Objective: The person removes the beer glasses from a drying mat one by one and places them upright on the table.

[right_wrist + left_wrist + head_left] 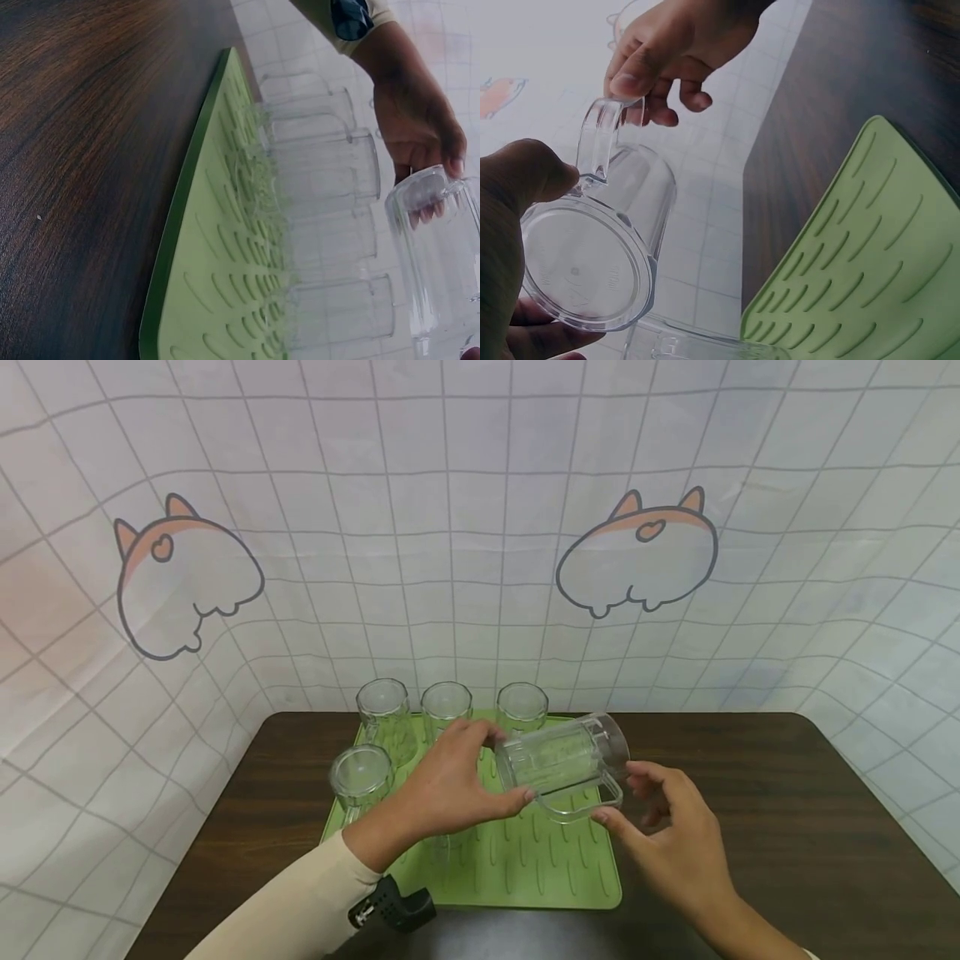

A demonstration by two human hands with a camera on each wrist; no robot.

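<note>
A clear mug (558, 756) is tilted on its side above the green mat, its base toward the left and its handle (598, 142) toward the right hand. My left hand (457, 781) grips the base end, thumb on the near side and fingers on the far side. With thumb and index finger, my right hand (675, 839) pinches the handle; its other fingers are loosely bent. The mug's round base (585, 262) faces the camera in the left wrist view. In the right wrist view, the left hand (420, 124) holds the mug's far end.
Several clear mugs stand upside down on the ridged green mat (525, 881): a back row with a left mug (384, 718), and another mug (362, 772) in front of it. The mat lies on a dark wooden table (765, 827). A patterned white curtain (480, 568) surrounds it.
</note>
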